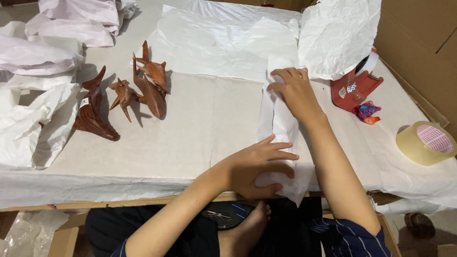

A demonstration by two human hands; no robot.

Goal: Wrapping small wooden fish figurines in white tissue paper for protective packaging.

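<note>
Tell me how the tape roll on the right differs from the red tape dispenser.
The tape roll is loose, pale yellowish and lies flat; the red tape dispenser stands upright with a white roll mounted in it. The tape roll sits nearer the table's front edge, the dispenser farther back beside the right hand. Both rest untouched on white paper.
</note>
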